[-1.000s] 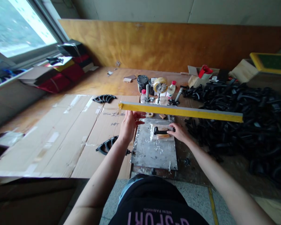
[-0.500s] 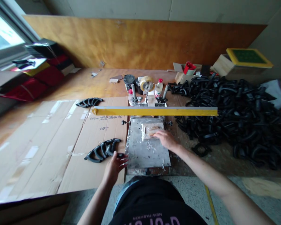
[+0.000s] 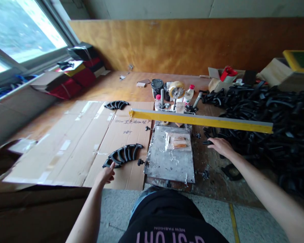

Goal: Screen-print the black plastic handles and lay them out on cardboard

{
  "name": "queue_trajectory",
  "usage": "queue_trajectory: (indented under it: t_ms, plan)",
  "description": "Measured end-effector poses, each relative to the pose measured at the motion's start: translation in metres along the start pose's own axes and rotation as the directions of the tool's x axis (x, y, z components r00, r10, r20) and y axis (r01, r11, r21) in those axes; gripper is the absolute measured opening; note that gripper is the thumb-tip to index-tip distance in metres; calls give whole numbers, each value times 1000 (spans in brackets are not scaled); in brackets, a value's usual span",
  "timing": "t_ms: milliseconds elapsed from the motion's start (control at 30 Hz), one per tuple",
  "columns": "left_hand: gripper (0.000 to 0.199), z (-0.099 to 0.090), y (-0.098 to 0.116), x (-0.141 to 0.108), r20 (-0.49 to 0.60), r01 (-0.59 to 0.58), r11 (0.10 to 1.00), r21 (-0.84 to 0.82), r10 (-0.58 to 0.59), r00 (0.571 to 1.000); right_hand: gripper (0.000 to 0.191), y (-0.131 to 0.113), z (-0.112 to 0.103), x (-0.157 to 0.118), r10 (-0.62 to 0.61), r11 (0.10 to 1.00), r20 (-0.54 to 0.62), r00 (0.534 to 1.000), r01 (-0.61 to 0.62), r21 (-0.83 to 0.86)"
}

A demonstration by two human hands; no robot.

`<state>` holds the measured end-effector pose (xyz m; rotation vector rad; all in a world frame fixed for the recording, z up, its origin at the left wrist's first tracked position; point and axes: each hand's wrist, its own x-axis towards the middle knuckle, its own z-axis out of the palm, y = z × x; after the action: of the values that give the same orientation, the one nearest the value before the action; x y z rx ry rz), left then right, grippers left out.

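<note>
My left hand (image 3: 107, 173) is at the near end of a fanned row of black curved parts (image 3: 125, 154) on the flattened cardboard (image 3: 91, 135). Its fingers are partly curled, and whether they grip a part cannot be made out. My right hand (image 3: 221, 146) pinches a small black part (image 3: 207, 142) just left of the big heap of black parts (image 3: 253, 108). Between my hands lies a grey metal plate (image 3: 169, 165), with a clear block holding orange-brown pieces (image 3: 179, 141) on it. A yellow bar (image 3: 202, 120) spans above the plate's far end.
Another row of black parts (image 3: 116, 105) lies farther back on the cardboard. Behind the plate stand a dark jar (image 3: 157, 88), a red-capped bottle (image 3: 189, 94) and metal posts. Red boxes (image 3: 66, 88) sit at the left by the window. Black knobs (image 3: 141, 162) stick out beside the plate.
The view has turned left. My right hand has moved from the clear block to the heap's edge and now holds a black part. My left hand has shifted to the row's near end; the row looks neater.
</note>
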<state>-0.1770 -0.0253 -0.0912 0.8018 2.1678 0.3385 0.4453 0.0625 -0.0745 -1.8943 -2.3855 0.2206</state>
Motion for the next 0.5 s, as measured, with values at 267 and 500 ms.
queue_trajectory:
  t_ms: [267,500]
  plan:
    - [56,7,162,-65,0,-516,727,-453,579,815,5,-170,22,52,-219,943,-267,939,274,190]
    - [56,22,246,-145,-50,-555,367,-747,801,596,15,-181,18,43,-258,962,-235,937,273,33]
